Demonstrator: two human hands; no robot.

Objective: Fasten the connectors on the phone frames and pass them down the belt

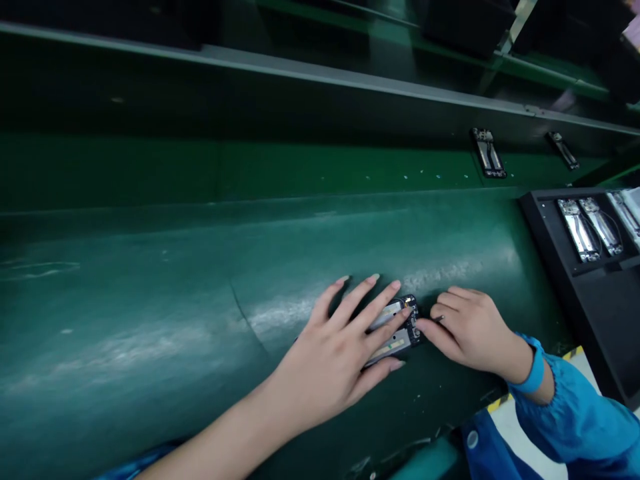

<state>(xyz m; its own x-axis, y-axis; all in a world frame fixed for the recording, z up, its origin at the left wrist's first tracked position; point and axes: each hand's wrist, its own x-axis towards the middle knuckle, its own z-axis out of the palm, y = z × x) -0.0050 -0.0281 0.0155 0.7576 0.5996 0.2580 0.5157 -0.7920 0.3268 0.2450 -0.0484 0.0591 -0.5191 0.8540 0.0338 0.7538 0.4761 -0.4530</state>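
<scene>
The bench [165,267] has a smooth green covering, rubber-like, with a soft sheen and pale, scuffed glare patches. The tray [595,300] looks like matt black plastic. The phone frames inside it [579,230] show bright, silvery metal, glossy where light strikes. The frame under the hand [395,343] is duller grey metal with a dark edge. The sleeve [575,407] is blue cloth, gathered and creased, slightly shiny.

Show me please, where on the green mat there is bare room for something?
Widest: the green mat left of the left hand. Smaller: between the right hand and the black tray. Crowded: around the opened device, with both hands and a thin dark tool close.
</scene>
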